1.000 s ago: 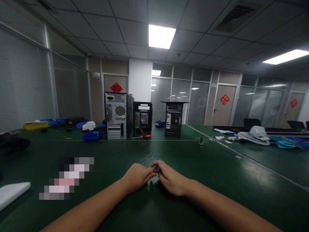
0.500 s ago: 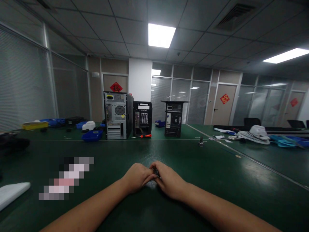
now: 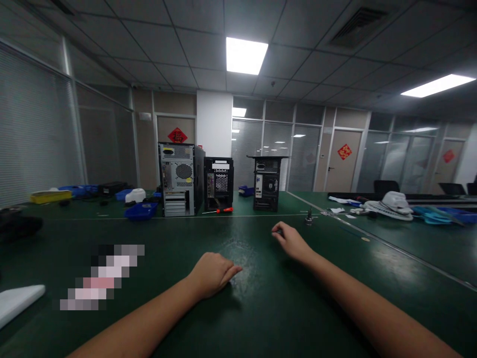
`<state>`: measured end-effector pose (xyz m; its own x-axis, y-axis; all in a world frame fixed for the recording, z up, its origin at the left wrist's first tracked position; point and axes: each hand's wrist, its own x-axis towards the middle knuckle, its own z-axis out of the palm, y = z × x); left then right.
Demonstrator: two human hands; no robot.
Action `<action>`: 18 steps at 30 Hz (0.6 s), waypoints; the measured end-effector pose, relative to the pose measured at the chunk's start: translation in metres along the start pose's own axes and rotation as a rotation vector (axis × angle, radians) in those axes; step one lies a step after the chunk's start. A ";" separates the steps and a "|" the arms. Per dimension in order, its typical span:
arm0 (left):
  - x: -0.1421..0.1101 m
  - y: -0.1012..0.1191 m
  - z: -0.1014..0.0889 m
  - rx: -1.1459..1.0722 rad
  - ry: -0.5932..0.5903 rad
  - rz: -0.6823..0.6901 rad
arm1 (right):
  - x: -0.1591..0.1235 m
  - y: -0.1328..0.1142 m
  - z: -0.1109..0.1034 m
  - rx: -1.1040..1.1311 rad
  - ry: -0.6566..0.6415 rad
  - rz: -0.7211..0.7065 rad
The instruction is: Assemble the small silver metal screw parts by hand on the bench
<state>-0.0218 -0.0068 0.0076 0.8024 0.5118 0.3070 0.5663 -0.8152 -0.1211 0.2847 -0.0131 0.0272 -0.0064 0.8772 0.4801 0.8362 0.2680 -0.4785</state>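
Over the middle of the green table (image 3: 261, 308), my left hand (image 3: 213, 274) is closed, thumb and fingers pressed together. What it holds, if anything, is hidden beneath the fingers. Farther forward and to the right, my right hand (image 3: 293, 242) pinches something small and dark at its fingertips, too covered to name. The two hands are apart. Just beyond my right hand, a small dark metal part with a pointed top (image 3: 309, 217) stands upright on the table.
Across the back stand a large computer case (image 3: 179, 181), a smaller black case (image 3: 218, 184) and another black case (image 3: 267, 184). An orange-handled screwdriver (image 3: 224, 210) lies before them. A blue tray (image 3: 140, 211) sits left, a white hat (image 3: 395, 206) right, and a white slab (image 3: 18, 301) near left.
My hands were together around a small dark metal piece. My right hand has since moved forward and right, away from my left hand, which has stayed nearly in place.
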 end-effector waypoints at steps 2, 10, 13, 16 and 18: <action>0.000 0.001 -0.001 -0.010 -0.002 -0.015 | 0.006 0.042 -0.014 -0.053 0.057 0.122; 0.001 0.001 -0.001 -0.024 -0.011 -0.036 | 0.000 0.166 -0.049 -0.056 0.102 0.425; 0.001 0.002 -0.001 -0.005 -0.030 -0.040 | -0.001 0.175 -0.050 0.031 0.136 0.457; 0.001 0.003 -0.003 -0.004 -0.040 -0.040 | 0.001 0.172 -0.050 0.076 0.209 0.436; 0.000 0.003 -0.004 -0.003 -0.043 -0.041 | 0.004 0.169 -0.053 0.070 0.255 0.414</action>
<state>-0.0206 -0.0106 0.0107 0.7859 0.5557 0.2712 0.5983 -0.7941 -0.1065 0.4552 0.0146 -0.0132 0.4603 0.7928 0.3995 0.7012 -0.0486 -0.7114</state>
